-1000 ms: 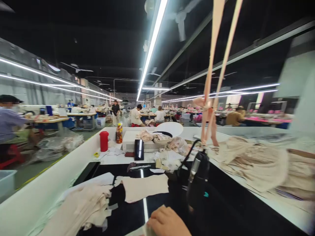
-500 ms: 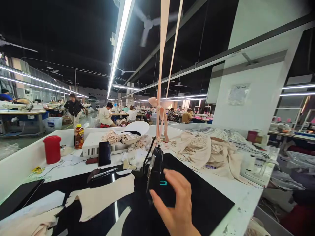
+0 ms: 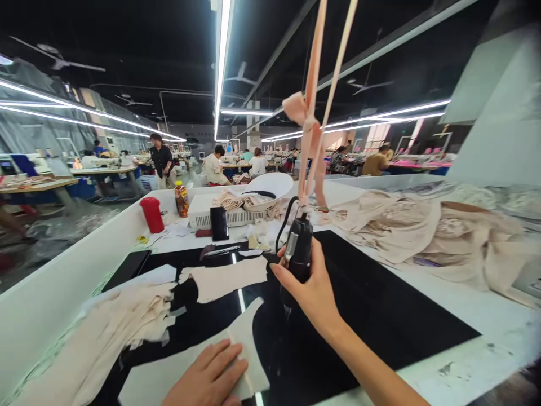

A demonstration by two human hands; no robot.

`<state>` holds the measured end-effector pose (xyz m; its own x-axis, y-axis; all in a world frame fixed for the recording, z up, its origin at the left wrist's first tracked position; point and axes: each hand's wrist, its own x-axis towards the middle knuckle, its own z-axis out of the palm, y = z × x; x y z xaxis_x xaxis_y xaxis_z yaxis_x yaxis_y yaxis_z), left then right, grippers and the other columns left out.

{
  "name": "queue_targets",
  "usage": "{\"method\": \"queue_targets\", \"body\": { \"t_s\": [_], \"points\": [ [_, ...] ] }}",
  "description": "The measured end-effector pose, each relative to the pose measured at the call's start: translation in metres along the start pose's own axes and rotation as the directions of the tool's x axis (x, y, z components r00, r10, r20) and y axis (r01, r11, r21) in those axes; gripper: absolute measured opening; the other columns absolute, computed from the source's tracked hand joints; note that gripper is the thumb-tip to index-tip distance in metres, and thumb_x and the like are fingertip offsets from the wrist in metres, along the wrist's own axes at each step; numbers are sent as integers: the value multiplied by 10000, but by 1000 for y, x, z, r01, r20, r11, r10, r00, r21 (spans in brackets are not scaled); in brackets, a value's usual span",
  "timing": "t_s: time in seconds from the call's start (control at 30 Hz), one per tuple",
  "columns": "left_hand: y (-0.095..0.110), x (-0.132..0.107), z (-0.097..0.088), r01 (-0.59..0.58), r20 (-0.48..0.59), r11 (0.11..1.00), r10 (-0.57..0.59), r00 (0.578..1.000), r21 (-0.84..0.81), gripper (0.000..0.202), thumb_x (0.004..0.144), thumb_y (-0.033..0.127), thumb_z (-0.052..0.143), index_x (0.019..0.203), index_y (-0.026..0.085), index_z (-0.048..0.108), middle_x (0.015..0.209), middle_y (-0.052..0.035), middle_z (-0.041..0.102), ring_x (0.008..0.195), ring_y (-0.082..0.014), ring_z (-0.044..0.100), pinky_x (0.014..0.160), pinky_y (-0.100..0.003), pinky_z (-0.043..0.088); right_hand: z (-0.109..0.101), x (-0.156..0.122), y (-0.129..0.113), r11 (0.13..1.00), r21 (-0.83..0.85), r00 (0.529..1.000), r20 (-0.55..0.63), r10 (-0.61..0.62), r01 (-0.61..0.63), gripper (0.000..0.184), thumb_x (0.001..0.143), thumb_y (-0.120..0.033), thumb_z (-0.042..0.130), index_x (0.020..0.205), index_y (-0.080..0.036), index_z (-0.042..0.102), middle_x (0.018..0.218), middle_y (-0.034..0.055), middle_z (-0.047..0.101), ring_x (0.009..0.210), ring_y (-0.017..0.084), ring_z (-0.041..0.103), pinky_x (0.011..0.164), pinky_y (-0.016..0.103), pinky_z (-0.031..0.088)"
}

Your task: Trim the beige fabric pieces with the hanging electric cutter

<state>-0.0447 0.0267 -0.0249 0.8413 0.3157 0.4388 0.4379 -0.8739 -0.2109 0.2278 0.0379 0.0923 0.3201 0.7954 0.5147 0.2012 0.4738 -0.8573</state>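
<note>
My right hand (image 3: 315, 287) is wrapped around a black corded hand-held electric tool (image 3: 301, 242), whose lower tip is too dark to make out. The tool hangs from a knotted peach fabric strip (image 3: 310, 121) and stands over the black glossy board (image 3: 372, 316). With fingers stretched out, my left hand (image 3: 211, 375) lies flat on a pale cut piece (image 3: 164, 372) with a curved edge. Just beyond is another beige cut fabric piece (image 3: 228, 277). A stack of beige fabric pieces (image 3: 101, 338) lies to the left.
A red lidded cup (image 3: 152, 215), a bottle with a yellow cap (image 3: 181, 200), a phone (image 3: 219, 224) and a white box (image 3: 200, 215) stand at the back. Heaped beige fabric (image 3: 393, 225) covers the right. A low white wall (image 3: 80, 287) edges the table's left. Several people work beyond.
My right hand has gone from open beside the hanging tool to gripping it. My left hand has come into view, flat on the pale piece. The view has turned left and down.
</note>
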Motion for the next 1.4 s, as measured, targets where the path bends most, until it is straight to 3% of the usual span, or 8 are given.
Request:
{"method": "queue_targets", "body": {
  "t_s": [0.13,0.23,0.37,0.53,0.83,1.03,1.23,1.4],
  "points": [
    [19,13,-28,134,62,984,-127,990,-118,315,1071,302,567,1371,235,635,1389,-39,712,1296,-219,667,1051,-302,582,1,-22,-2,984,178,995,86,-49,33,463,848,-284,819,1176,-292,494,900,-35,681,650,147,616,624,289,539],
    [30,24,-36,173,45,961,-167,985,-218,239,1097,290,512,1277,206,646,1268,-66,745,1210,-210,700,1041,-307,588,3,-39,-6,954,296,992,95,-79,47,360,905,-264,791,1135,-302,516,821,-61,657,578,125,605,552,259,530],
    [41,38,-26,201,30,927,-202,979,-315,114,1077,269,556,1045,201,642,1011,-35,725,921,-166,711,875,-248,605,8,-56,-2,921,388,992,96,-85,42,302,944,-356,795,1101,-306,542,835,-45,669,564,125,609,502,246,544],
    [50,49,-6,195,-32,934,-214,976,-298,154,1001,262,651,879,218,566,870,-3,686,779,-171,658,710,-262,566,9,-65,0,903,426,990,99,-102,51,284,967,-395,779,1120,-329,549,851,-37,669,584,128,615,502,240,565],
    [51,52,-8,233,-10,891,-256,967,-390,184,1018,114,481,919,205,606,837,-10,677,775,-173,651,722,-273,554,11,-64,-5,902,430,990,104,-93,40,301,979,-443,752,1135,-325,524,829,-23,658,587,147,624,515,280,583],
    [52,52,-9,260,31,861,-274,961,-437,178,1038,139,494,981,204,650,889,-29,708,838,-185,679,779,-282,570,14,-65,-6,910,413,989,106,-99,47,297,979,-445,749,1111,-325,512,811,-23,651,565,153,614,486,282,570],
    [49,54,-20,294,81,826,-292,953,-481,262,1109,211,436,1043,204,689,940,-29,719,867,-168,679,809,-274,563,10,-70,1,913,407,979,171,-107,29,259,999,-311,730,1146,-327,518,878,-16,647,625,156,625,560,307,581],
    [46,56,-24,343,122,807,-326,938,-480,233,1107,209,472,1026,200,691,958,-27,706,897,-179,662,826,-289,559,15,-74,-3,921,388,993,92,-77,36,251,992,-343,736,1131,-308,530,851,-19,632,608,152,596,548,295,552]
  ]
}}
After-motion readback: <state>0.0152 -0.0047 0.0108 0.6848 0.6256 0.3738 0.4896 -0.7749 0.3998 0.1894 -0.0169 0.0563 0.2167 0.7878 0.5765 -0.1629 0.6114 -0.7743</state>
